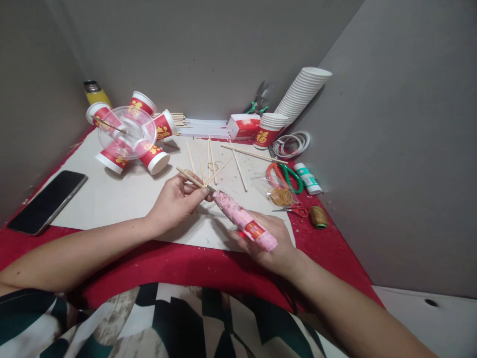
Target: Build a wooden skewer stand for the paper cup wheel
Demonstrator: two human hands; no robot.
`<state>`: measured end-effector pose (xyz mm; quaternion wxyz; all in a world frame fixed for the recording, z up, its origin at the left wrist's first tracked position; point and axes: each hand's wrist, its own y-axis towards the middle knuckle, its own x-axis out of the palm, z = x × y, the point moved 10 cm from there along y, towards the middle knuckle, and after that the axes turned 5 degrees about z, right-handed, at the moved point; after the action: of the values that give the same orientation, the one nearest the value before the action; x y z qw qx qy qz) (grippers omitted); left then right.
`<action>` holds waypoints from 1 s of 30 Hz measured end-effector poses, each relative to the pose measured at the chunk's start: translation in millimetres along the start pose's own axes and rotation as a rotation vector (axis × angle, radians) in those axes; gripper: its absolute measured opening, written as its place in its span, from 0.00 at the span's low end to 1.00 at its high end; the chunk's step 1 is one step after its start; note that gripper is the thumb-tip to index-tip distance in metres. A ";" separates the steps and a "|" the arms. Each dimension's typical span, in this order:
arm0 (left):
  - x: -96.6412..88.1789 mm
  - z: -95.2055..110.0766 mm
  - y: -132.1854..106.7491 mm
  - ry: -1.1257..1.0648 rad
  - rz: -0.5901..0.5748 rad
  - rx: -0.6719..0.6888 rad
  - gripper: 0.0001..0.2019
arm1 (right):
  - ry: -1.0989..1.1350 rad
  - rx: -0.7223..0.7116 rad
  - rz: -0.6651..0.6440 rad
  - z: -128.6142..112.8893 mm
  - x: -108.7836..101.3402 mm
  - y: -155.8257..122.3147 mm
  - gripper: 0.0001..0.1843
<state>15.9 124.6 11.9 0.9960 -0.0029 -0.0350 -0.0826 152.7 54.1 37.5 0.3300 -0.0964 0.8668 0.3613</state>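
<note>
My left hand (pixel 175 201) pinches wooden sticks (pixel 192 178) that meet at an angle by my fingertips. My right hand (pixel 274 233) is wrapped round a hot glue gun (pixel 242 216) with a pink-covered body, its handle mostly hidden. The metal nozzle (pixel 210 189) points at the joint between the sticks, very close to it; I cannot tell whether they touch. Beyond my hands, several loose sticks (pixel 238 166) lie on the white board (pixel 122 199), with a rubber band (pixel 212 166) among them.
At the left stand a paper-cup wheel with clear plastic discs (pixel 127 133), a yellow bottle (pixel 97 93) and a phone (pixel 48 201). At the right are stacked paper cups (pixel 302 94), wire coils (pixel 292 145), scissors (pixel 292 179), bagged rubber bands (pixel 281 196) and a thread spool (pixel 318 217). Grey walls enclose the table.
</note>
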 end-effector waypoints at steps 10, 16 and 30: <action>-1.1 -4.1 1.6 0.008 -0.010 -0.002 0.07 | -0.066 -0.006 0.025 0.6 -2.6 -1.1 0.09; -1.1 -5.8 1.7 0.008 -0.005 -0.042 0.07 | -0.124 0.004 -0.003 0.2 -3.4 0.2 0.08; -9.8 9.2 3.7 0.024 0.047 -0.054 0.07 | -0.604 0.272 -0.199 81.2 -37.6 -21.6 0.16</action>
<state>6.2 129.9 20.4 0.9975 -0.0294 -0.0209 -0.0600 231.0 91.9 7.1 0.6150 -0.0243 0.7566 0.2209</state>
